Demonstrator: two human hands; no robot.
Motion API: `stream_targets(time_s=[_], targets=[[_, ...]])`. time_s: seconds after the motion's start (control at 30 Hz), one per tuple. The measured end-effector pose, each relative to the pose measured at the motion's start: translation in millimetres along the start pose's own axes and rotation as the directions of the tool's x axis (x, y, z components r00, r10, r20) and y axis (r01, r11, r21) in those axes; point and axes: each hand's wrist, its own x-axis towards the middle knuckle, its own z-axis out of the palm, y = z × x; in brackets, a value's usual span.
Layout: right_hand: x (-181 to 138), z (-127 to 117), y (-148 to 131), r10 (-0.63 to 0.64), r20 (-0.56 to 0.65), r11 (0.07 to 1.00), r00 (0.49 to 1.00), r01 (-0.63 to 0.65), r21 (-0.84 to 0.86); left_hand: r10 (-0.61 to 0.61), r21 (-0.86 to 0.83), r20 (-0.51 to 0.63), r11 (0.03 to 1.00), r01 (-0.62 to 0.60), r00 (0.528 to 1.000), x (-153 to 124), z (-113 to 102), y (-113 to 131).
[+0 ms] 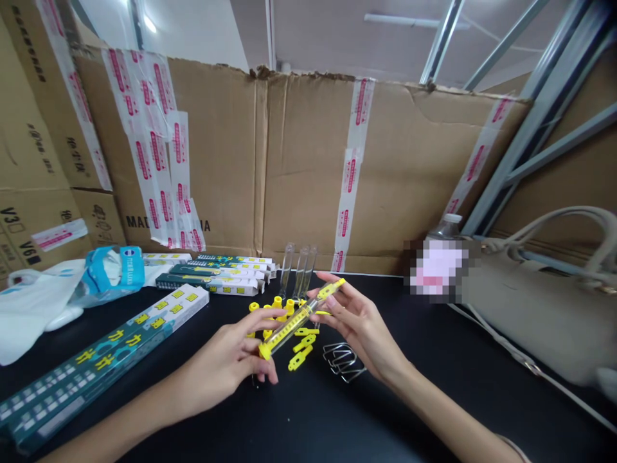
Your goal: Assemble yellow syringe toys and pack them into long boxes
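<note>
1. Left hand (226, 363): fingers curled around the lower, yellow-capped end of a clear tube (290, 328) with a yellow ladder-marked strip inside.
2. Right hand (361, 325): thumb and fingers pinching the yellow tab (331, 289) at the tube's upper end. Exact fingertip contact partly hidden.
3. Tube sits between both hands, tilted, upper end toward the right hand, above the black counter (308, 424).
4. Just below and behind it: loose yellow tabs (301, 357) and yellow caps (278, 302), partly covered by the hands.
5. Clear tubes (303, 273) stand upright behind the caps. Wire hooks (344, 361) lie beside the right hand.
6. Left side: long green-and-white boxes (110, 354), smaller cartons (216, 278) behind.
7. Right side: beige bag (520, 308), bottle (450, 225) near it, label blurred.
</note>
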Motion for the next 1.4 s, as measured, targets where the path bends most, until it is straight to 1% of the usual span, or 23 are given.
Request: stream_targets(time_s=[0.1, 0.2, 0.3, 0.37, 0.4, 0.47, 0.57, 0.63, 0.7, 0.8, 0.9, 0.97, 1.0, 1.07, 1.1, 1.13, 1.17, 1.2, 1.23, 1.27, 1.3, 1.33, 1.4], targets=[[1, -1, -1, -0.02, 0.018, 1.0, 1.0, 0.02, 0.005, -0.005, -0.071, 0.0, 0.997, 0.005, 1.0, 1, -4, 6], [1, 0, 1, -0.06, 0.033, 0.997, 0.998, 0.061, -0.043, 0.037, -0.051, 0.044, 0.998, -0.035, 0.998, -1, -9, 7], [1, 1, 3, -0.095, 0.046, 0.992, 0.994, 0.099, -0.084, 0.076, -0.05, 0.056, 0.996, -0.073, 0.996, -4, -11, 10], [0, 3, 3, -0.091, 0.052, 0.99, 0.994, 0.096, -0.104, 0.084, -0.031, 0.045, 0.996, -0.083, 0.995, -5, -11, 14], [-1, 5, 3, -0.083, 0.058, 0.99, 0.995, 0.089, -0.111, 0.081, -0.001, 0.02, 0.997, -0.081, 0.996, -5, -11, 16], [-3, 9, 4, -0.066, 0.064, 0.99, 0.996, 0.074, -0.123, 0.083, 0.099, -0.081, 0.992, -0.075, 0.993, -4, -9, 20], [-8, 17, 7, -0.028, 0.062, 0.989, 0.998, 0.037, -0.141, 0.087, 0.237, -0.255, 0.971, -0.025, 0.963, 1, -8, 20], [-12, 22, 9, 0.009, 0.067, 0.989, 0.998, 0.001, -0.146, 0.102, 0.269, -0.316, 0.963, -0.014, 0.943, 4, -9, 16], [-15, 26, 9, 0.035, 0.071, 0.99, 0.997, -0.025, -0.141, 0.121, 0.249, -0.342, 0.968, -0.035, 0.932, 6, -11, 12], [-17, 29, 7, 0.054, 0.073, 0.99, 0.996, -0.043, -0.137, 0.115, 0.146, -0.33, 0.987, -0.07, 0.937, 7, -14, 9], [-17, 31, 4, 0.059, 0.078, 0.989, 0.995, -0.048, -0.141, 0.043, 0.069, -0.273, 0.997, -0.025, 0.961, 6, -16, 9], [-16, 30, 4, 0.05, 0.063, 0.987, 0.997, -0.04, -0.159, -0.009, 0.078, -0.246, 0.997, 0.029, 0.969, 5, -16, 10], [-15, 30, 5, 0.044, 0.052, 0.984, 0.998, -0.034, -0.172, -0.012, 0.094, -0.246, 0.995, 0.037, 0.969, 5, -16, 11], [-12, 25, 9, 0.028, 0.036, 0.974, 0.999, -0.02, -0.227, 0.032, 0.146, -0.261, 0.989, 0.007, 0.965, 5, -15, 12], [-9, 22, 12, 0.016, 0.031, 0.956, 0.999, -0.007, -0.292, 0.064, 0.177, -0.272, 0.984, -0.016, 0.96, 5, -14, 12], [-7, 18, 14, -0.004, 0.032, 0.919, 0.999, 0.016, -0.393, 0.094, 0.208, -0.283, 0.978, -0.034, 0.954, 6, -14, 13], [-5, 14, 17, -0.042, 0.039, 0.85, 0.998, 0.056, -0.523, 0.116, 0.237, -0.298, 0.971, -0.044, 0.948, 7, -15, 13], [-2, 10, 19, -0.101, 0.062, 0.74, 0.993, 0.117, -0.662, 0.126, 0.26, -0.315, 0.965, -0.042, 0.941, 8, -15, 13], [0, 7, 22, -0.17, 0.108, 0.605, 0.98, 0.19, -0.773, 0.133, 0.271, -0.337, 0.962, -0.039, 0.932, 9, -16, 14], [3, 4, 24, -0.234, 0.168, 0.47, 0.958, 0.263, -0.843, 0.133, 0.266, -0.356, 0.963, -0.036, 0.925, 10, -17, 13], [6, 3, 27, -0.276, 0.233, 0.357, 0.932, 0.325, -0.876, 0.125, 0.243, -0.372, 0.969, -0.033, 0.92, 10, -19, 13], [9, 3, 29, -0.294, 0.29, 0.274, 0.911, 0.371, -0.887, 0.11, 0.21, -0.384, 0.977, -0.029, 0.917, 11, -20, 12], [15, 6, 34, -0.28, 0.357, 0.172, 0.891, 0.413, -0.894, 0.078, 0.147, -0.402, 0.989, -0.02, 0.913, 11, -23, 11]])
